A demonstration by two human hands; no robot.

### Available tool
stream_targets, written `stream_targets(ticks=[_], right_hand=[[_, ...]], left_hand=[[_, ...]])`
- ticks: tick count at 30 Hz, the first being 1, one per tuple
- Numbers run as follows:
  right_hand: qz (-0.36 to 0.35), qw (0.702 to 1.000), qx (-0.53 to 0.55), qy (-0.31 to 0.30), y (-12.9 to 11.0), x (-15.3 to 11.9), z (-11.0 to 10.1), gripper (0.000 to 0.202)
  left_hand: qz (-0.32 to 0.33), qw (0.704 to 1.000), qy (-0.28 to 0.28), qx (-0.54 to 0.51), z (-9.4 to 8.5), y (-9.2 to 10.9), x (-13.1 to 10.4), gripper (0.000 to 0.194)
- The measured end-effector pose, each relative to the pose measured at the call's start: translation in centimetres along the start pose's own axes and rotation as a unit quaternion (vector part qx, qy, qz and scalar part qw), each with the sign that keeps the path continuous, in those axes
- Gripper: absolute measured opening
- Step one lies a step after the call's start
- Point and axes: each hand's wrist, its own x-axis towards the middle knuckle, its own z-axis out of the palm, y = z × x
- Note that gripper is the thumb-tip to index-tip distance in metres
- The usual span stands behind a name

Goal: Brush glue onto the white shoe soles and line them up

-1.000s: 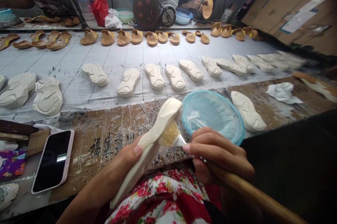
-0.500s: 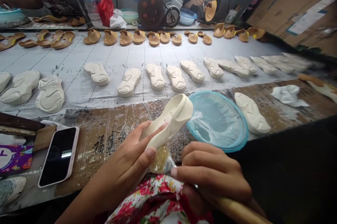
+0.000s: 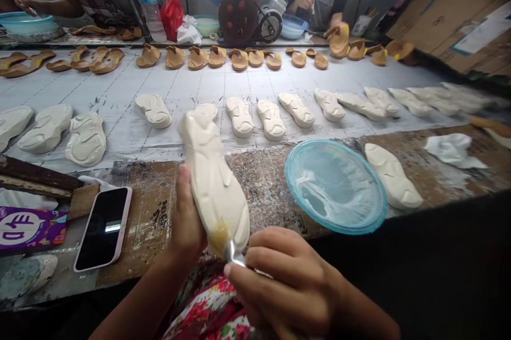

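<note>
My left hand point(image 3: 187, 217) is wrapped round a cream-coloured shoe sole point(image 3: 215, 180), held upright and tilted, with its moulded face towards me. In my right hand point(image 3: 287, 281) is a brush point(image 3: 231, 254) with a metal collar and yellowish bristles; the bristles touch the lower end of the sole, and most of its handle is hidden by my fingers. A blue bowl point(image 3: 293, 201) with milky white liquid stands just right of the sole. Beside the bowl lies another cream sole point(image 3: 393, 177) on the cardboard.
Several cream soles point(image 3: 239, 116) lie in a row on the white sheet; behind them stand brown shoe uppers point(image 3: 217, 56). A phone point(image 3: 104, 228) lies at the left, a crumpled tissue point(image 3: 453, 151) at the right. Co-workers sit across the table beside a grinding machine point(image 3: 239, 15).
My left hand has turned the sole over, showing its moulded face. My right hand has moved left, bringing the brush onto the sole. A co-worker's brown upper is lower, by the table.
</note>
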Motion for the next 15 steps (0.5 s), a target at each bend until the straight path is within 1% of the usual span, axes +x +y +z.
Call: stream_targets(ticks=[1,2,3,4,5,6,7,9,12,13,15], right_hand=[[-0.006,1.000,-0.020,-0.017,0.1,0.3,0.1,0.015],[-0.008,0.999,-0.035,-0.031,0.1,0.6,0.1,0.015],[-0.009,0.998,-0.044,-0.043,0.2,0.9,0.1,0.016],[-0.008,0.998,-0.047,-0.052,0.2,1.1,0.0,0.016],[-0.011,0.997,-0.046,-0.054,0.3,1.2,0.0,0.017],[-0.019,0.998,-0.041,-0.049,0.4,1.1,-0.1,0.018],[-0.025,0.998,-0.035,-0.041,0.5,1.0,-0.2,0.018],[-0.037,0.999,-0.012,-0.007,0.8,0.5,-0.4,0.020],[-0.055,0.994,0.047,0.084,1.3,-0.2,-0.4,0.022],[-0.050,0.989,0.069,0.117,1.3,-0.3,-0.4,0.022],[-0.009,0.977,0.105,0.188,1.1,-0.3,0.0,0.021]], left_hand=[[0.040,0.999,0.018,-0.027,0.2,-0.1,0.4,0.054],[0.065,0.996,0.024,-0.060,0.2,-0.1,0.8,0.054],[0.073,0.993,0.020,-0.092,0.2,0.0,1.1,0.055],[0.066,0.991,0.005,-0.120,0.1,0.2,1.3,0.057],[0.035,0.989,-0.016,-0.140,0.0,0.4,1.4,0.061],[-0.010,0.987,-0.046,-0.155,-0.3,0.7,1.4,0.063],[-0.058,0.980,-0.086,-0.170,-0.6,1.0,1.4,0.063],[-0.138,0.956,-0.172,-0.193,-1.2,1.4,1.5,0.059],[-0.224,0.916,-0.263,-0.205,-1.9,1.8,1.8,0.056],[-0.265,0.900,-0.288,-0.194,-2.0,1.8,1.9,0.055],[-0.341,0.864,-0.333,-0.165,-2.1,1.8,1.9,0.053]])
